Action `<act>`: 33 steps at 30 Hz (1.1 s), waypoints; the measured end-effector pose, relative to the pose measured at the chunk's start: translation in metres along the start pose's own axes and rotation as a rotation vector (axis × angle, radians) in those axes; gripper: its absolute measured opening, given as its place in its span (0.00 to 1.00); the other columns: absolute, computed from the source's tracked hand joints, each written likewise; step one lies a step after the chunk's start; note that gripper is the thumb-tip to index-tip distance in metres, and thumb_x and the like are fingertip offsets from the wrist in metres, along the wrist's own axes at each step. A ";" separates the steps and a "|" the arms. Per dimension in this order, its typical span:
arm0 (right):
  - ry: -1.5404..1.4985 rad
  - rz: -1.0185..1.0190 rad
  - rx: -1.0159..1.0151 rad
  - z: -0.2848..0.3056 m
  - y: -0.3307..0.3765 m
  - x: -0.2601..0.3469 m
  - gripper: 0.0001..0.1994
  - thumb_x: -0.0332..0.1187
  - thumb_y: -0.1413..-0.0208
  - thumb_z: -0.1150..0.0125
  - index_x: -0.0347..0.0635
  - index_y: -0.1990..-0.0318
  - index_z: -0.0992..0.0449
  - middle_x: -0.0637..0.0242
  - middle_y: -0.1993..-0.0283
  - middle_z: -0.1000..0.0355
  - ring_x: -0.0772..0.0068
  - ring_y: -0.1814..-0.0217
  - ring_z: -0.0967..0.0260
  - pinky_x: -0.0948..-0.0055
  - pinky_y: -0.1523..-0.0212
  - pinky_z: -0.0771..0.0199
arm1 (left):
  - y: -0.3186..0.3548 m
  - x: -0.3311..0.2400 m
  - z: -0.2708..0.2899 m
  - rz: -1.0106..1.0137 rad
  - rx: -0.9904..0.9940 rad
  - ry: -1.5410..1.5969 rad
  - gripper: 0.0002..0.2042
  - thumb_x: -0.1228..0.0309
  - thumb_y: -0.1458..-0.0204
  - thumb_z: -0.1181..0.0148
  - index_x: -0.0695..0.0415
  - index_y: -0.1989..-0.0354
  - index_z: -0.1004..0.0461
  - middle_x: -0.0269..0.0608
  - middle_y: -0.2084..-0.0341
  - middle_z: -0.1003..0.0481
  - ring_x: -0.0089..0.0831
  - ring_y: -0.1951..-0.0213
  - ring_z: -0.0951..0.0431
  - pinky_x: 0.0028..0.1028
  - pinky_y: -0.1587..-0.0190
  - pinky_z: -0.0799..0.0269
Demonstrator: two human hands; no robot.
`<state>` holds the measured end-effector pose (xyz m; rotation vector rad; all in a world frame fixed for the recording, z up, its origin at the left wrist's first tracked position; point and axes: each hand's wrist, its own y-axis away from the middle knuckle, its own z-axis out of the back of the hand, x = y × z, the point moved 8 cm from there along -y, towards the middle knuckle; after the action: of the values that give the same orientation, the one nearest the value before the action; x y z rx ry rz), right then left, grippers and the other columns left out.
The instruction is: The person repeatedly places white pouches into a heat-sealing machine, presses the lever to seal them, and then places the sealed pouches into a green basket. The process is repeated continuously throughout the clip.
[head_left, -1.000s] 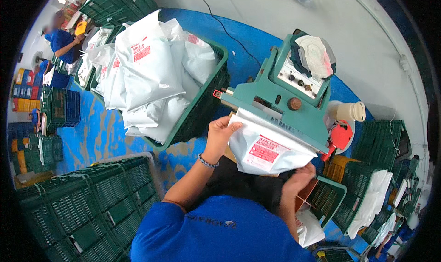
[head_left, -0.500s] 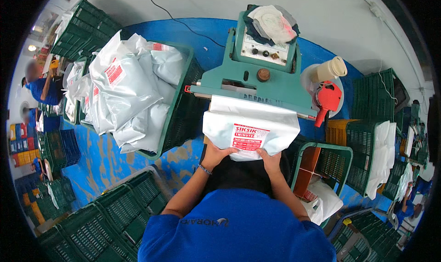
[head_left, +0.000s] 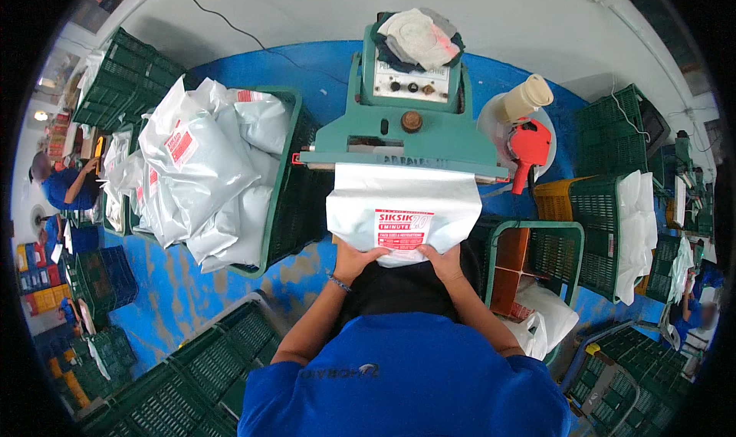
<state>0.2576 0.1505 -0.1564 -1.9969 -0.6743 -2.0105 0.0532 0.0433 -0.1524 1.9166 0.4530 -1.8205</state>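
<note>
In front of me, a white plastic bag (head_left: 356, 216) with a red printed label lies with its far edge against the jaw of a green pedal sealing machine (head_left: 460, 152). My left hand (head_left: 357, 259) grips the bag's near left corner, thumb on top and fingers under it. On the near right side, my right hand (head_left: 442, 262) holds it the same way. The bag looks full and slightly bulged. Whether its far edge sits inside the jaw cannot be made out. A folded cloth (head_left: 418, 38) rests on top of the machine.
To the left stands a green crate (head_left: 285, 199) heaped with filled white bags (head_left: 207, 153). On the right are a red tape dispenser-like tool (head_left: 529, 147), a cream container (head_left: 529, 98) and a green crate (head_left: 579, 245) with white bags. Co-workers (head_left: 65, 184) are at the far left.
My view has shifted, so the machine and crates sit further left in the picture. Both hands keep their hold on the bag, which stays at the machine's jaw.
</note>
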 end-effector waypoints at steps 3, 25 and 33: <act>-0.059 0.043 -0.035 0.003 0.002 0.007 0.32 0.31 0.59 0.27 0.30 0.46 0.36 0.60 0.50 0.31 0.67 0.47 0.34 0.68 0.47 0.34 | 0.002 -0.004 0.000 -0.027 -0.003 -0.071 0.36 0.70 0.72 0.21 0.67 0.52 0.34 0.46 0.57 0.27 0.33 0.56 0.26 0.32 0.52 0.29; 0.275 0.233 -0.206 0.080 -0.118 0.095 0.15 0.26 0.49 0.54 0.36 0.54 0.28 0.66 0.76 0.32 0.76 0.77 0.35 0.76 0.77 0.39 | -0.002 -0.006 -0.001 -0.145 -0.001 -0.003 0.37 0.73 0.67 0.23 0.67 0.48 0.39 0.47 0.55 0.30 0.33 0.54 0.28 0.31 0.50 0.31; -0.491 0.004 -0.300 0.086 -0.089 0.066 0.11 0.31 0.49 0.53 0.39 0.61 0.27 0.64 0.76 0.31 0.77 0.84 0.38 0.78 0.84 0.42 | 0.006 -0.008 0.000 -0.051 0.062 0.008 0.37 0.74 0.66 0.25 0.67 0.46 0.40 0.46 0.51 0.32 0.33 0.49 0.31 0.30 0.46 0.34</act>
<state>0.2888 0.2785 -0.1088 -2.7071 -0.4698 -1.7033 0.0561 0.0387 -0.1442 1.9712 0.4567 -1.8805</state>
